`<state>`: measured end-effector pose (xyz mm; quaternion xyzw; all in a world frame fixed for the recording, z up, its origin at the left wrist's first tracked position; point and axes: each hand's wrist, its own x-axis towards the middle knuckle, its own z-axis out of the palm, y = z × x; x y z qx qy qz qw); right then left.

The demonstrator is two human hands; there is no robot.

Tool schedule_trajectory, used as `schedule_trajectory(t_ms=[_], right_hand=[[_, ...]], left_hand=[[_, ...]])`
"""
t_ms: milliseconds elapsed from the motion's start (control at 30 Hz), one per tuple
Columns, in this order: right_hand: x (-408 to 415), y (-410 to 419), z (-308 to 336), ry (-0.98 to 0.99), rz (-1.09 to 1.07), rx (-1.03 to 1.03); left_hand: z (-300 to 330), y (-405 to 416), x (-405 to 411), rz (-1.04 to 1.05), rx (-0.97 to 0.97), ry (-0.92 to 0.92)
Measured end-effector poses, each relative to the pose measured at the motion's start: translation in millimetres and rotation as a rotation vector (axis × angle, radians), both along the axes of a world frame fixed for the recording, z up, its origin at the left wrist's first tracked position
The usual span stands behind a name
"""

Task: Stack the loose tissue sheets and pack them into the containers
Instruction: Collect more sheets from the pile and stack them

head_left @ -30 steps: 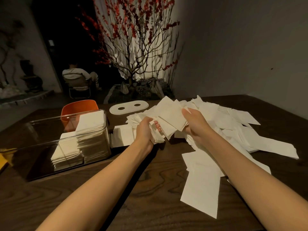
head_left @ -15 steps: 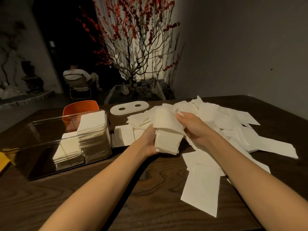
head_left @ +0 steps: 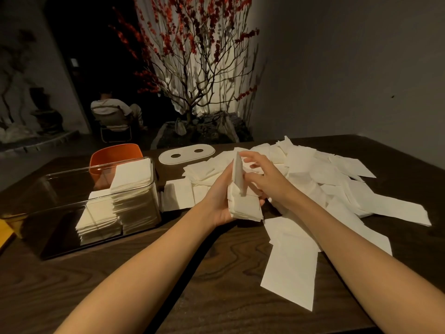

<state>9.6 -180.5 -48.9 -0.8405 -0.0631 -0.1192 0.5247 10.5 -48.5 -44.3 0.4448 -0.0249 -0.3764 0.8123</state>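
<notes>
At the middle of the tabletop (head_left: 212, 292) we find the left hand (head_left: 220, 201) cupped under a stack (head_left: 244, 206) of tissue sheets, its fingers curled round the stack from below and behind. The right hand (head_left: 262, 179) rests against the stack's right side, fingers loosely spread; one sheet (head_left: 238, 174) stands on edge between the two hands. We cannot tell whether the right fingers pinch that sheet or only steady it.

Compared with half a second ago, the stack has been turned and drawn in: it then lay fanned and slack across both hands, and it now sits squared in the left palm with the upright sheet set against it. We judge that the person is adding this sheet and aligning edges, so the stacking step is in hand, not finished.

The clear container (head_left: 96, 203) stands well to the left, already holding two piles of packed tissues (head_left: 130, 196) at its right end, with open room at its left end. An orange bowl (head_left: 115, 155) sits behind it and a white lid (head_left: 186, 154) with two holes lies beyond the hands.

The loose pile (head_left: 320, 174) to the right remains large, with long sheets (head_left: 291, 273) trailing toward the near edge. We assess the task as well short of complete: much tissue is still unstacked, and the stack in hand has yet to go into the container
</notes>
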Motion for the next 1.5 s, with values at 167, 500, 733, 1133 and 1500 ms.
schedule_trajectory(t_ms=[167, 500, 733, 1133, 1500], right_hand=[[-3, -2, 1, 0.088, 0.217, 0.070], [-5, 0, 5, -0.003, -0.128, 0.329], [-4, 2, 7, 0.144, -0.184, 0.322], [-2, -1, -3, 0.009, -0.335, -0.278], [1, -20, -7, 0.222, -0.261, -1.098]], left_hand=[[2, -1, -2, 0.046, -0.012, -0.057], [-5, 3, 7, 0.064, 0.007, -0.036], [-8, 1, 8, 0.139, -0.134, -0.051], [-11, 5, 11, 0.219, -0.104, 0.053], [-9, 7, 13, 0.302, -0.119, 0.099]])
